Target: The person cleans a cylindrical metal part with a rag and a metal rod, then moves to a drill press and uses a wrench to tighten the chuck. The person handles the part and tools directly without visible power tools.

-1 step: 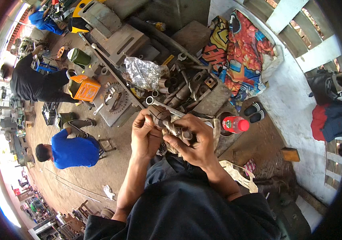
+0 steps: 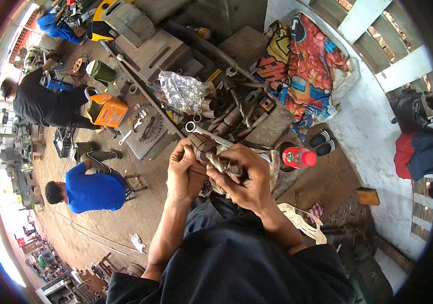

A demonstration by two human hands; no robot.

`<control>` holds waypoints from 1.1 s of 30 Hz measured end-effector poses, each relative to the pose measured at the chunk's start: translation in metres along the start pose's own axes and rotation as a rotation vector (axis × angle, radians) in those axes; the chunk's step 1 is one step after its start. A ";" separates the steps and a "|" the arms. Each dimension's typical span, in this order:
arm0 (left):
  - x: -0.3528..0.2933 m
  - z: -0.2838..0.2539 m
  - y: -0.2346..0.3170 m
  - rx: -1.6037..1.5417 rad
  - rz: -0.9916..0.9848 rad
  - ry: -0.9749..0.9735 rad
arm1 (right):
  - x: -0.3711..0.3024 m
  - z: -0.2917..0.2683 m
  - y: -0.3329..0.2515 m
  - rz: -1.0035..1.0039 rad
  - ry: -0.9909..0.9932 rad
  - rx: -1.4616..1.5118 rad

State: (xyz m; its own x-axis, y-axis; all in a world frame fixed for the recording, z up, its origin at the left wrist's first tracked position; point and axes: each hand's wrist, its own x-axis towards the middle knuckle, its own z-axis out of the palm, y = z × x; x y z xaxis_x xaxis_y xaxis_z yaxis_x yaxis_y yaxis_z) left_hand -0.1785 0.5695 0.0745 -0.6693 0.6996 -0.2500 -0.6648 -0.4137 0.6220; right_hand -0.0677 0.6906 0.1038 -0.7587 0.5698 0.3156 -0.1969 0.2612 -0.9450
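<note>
My left hand (image 2: 182, 169) is closed around a dark, round, grooved metal part (image 2: 203, 146) held above the near edge of the workbench. My right hand (image 2: 246, 177) grips a greyish metal shank (image 2: 217, 163) against that part; a blunt metal end (image 2: 236, 171) shows between thumb and fingers. Whether these pieces are joined, I cannot tell. Just beyond the fingers is a ring spanner (image 2: 209, 135), its far end hidden near my right hand. A rag (image 2: 273, 172) shows beside and beneath the right hand.
The workbench holds a crumpled clear plastic bag (image 2: 180, 92), a large drill bit (image 2: 241, 109) and a toothed metal disc (image 2: 148, 124). A red-capped bottle (image 2: 297, 157) stands at right. Sandals (image 2: 322, 142) lie by the wall. A person in blue (image 2: 96, 188) sits at left.
</note>
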 end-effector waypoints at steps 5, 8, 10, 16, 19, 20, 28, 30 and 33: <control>-0.003 -0.010 -0.002 -0.069 -0.036 -0.020 | -0.002 0.008 0.002 -0.011 -0.002 -0.023; -0.006 -0.013 -0.003 -0.017 0.040 -0.028 | -0.003 0.009 0.007 0.015 0.002 -0.015; -0.007 -0.015 -0.003 0.027 0.062 0.014 | -0.004 0.010 0.010 0.049 0.012 0.009; -0.008 -0.019 0.001 0.189 0.268 -0.013 | -0.014 0.010 0.025 0.167 0.030 0.144; -0.010 -0.022 0.007 0.232 0.319 0.074 | -0.026 -0.001 0.034 0.252 -0.006 0.134; -0.011 -0.024 0.009 0.242 0.327 0.104 | -0.030 -0.005 0.038 0.267 0.005 0.128; -0.013 -0.041 0.032 0.801 0.564 0.229 | -0.068 -0.028 0.066 0.335 -0.008 -0.068; -0.011 -0.043 0.033 0.811 0.585 0.202 | -0.076 -0.028 0.072 0.376 -0.060 -0.096; -0.008 -0.044 0.028 0.920 0.571 0.187 | -0.084 -0.022 0.082 0.333 -0.091 -0.173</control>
State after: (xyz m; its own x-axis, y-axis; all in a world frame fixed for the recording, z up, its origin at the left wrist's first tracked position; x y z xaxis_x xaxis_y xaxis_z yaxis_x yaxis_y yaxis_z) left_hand -0.2064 0.5260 0.0615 -0.8910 0.4119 0.1910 0.2090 -0.0014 0.9779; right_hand -0.0063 0.6814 0.0012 -0.8172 0.5759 -0.0220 0.1713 0.2063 -0.9634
